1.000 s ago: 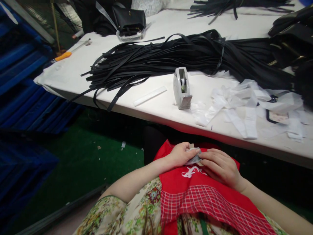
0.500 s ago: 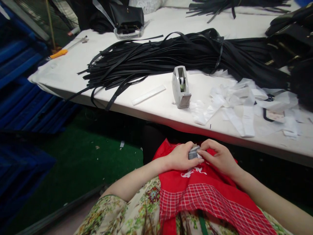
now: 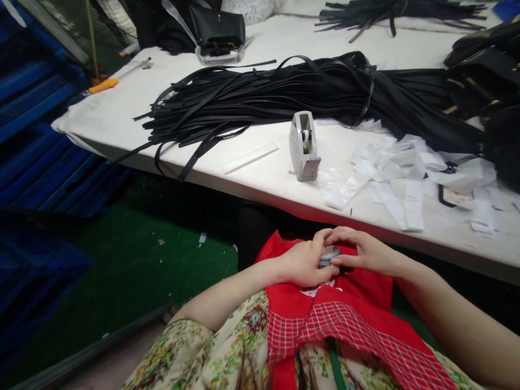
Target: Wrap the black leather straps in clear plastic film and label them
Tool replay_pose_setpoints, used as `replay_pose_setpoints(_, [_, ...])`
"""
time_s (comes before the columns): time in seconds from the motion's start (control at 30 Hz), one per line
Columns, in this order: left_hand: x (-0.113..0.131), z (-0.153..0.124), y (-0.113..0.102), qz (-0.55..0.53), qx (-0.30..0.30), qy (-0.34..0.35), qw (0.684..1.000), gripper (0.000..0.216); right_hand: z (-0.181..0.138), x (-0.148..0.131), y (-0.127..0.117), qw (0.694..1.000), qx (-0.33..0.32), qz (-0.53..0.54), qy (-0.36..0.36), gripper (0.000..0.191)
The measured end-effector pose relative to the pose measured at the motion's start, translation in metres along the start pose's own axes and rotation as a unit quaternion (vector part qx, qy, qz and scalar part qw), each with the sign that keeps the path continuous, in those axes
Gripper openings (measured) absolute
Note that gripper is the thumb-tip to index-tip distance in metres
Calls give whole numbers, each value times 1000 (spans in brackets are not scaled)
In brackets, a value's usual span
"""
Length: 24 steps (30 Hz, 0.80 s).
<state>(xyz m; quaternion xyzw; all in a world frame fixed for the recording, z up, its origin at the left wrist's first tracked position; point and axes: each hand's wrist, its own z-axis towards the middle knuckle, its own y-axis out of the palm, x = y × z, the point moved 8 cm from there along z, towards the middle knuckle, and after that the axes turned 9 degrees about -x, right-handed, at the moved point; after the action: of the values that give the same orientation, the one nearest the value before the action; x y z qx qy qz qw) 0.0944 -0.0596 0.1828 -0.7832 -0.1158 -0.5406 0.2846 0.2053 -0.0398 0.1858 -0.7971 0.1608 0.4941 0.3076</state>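
Observation:
Low over the lap, my left hand is closed round a small grey roll, which looks like a roll of tape. Fingers cover most of it, so its exact kind is unclear. My right hand meets it from the other side, its thumb and fingers closed on the roll's right edge. Both hands rest against the red apron, just below the table's front edge. Above them on the table stands a grey tape dispenser.
A long bundle of black straps lies across the white table. Crumpled white strips are heaped at right, near black bags. A white flat strip lies left of the dispenser. Blue pallets stand at far left.
My right hand's fingers have spread over the top of the grey roll and touch my left fingers. The roll has turned slightly in my hands. The view has shifted a little.

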Motion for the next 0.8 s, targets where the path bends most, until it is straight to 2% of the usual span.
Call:
replay_pose_setpoints(0.07, [0, 1, 0, -4, -7, 0, 1000, 81, 3, 1, 4, 999, -23, 46, 10, 30])
replay_pose_setpoints(0.1, [-1, 1, -1, -6, -4, -5, 1000, 80, 4, 2, 4, 999, -12, 50, 16, 25])
replay_pose_setpoints(0.23, [-13, 3, -3, -39, 10, -40, 998, 68, 1, -8, -3, 990, 114, -79, -13, 22])
replay_pose_setpoints(0.37, [-28, 9, 5, -175, -26, -70, 982, 39, -8, -33, 0, 942, 234, -213, -114, 17])
replay_pose_setpoints(0.47, [-26, 16, 17, -284, -100, -28, 953, 17, -12, -45, 5, 909, 284, -255, -168, 12])
replay_pose_setpoints(0.53, [-21, 18, 21, -313, -139, 4, 939, 22, -12, -49, 6, 898, 297, -266, -186, 11])
replay_pose_setpoints(0.6, [-18, 18, 22, -345, -155, 16, 926, 28, -12, -51, 5, 898, 297, -266, -188, 11])
replay_pose_setpoints(0.7, [-14, 17, 19, -411, -135, 16, 902, 27, -12, -52, 1, 913, 272, -249, -173, 12])
replay_pose_setpoints(0.8, [-12, 15, 17, -452, -113, 21, 885, 24, -11, -52, -2, 930, 216, -244, -167, 12])
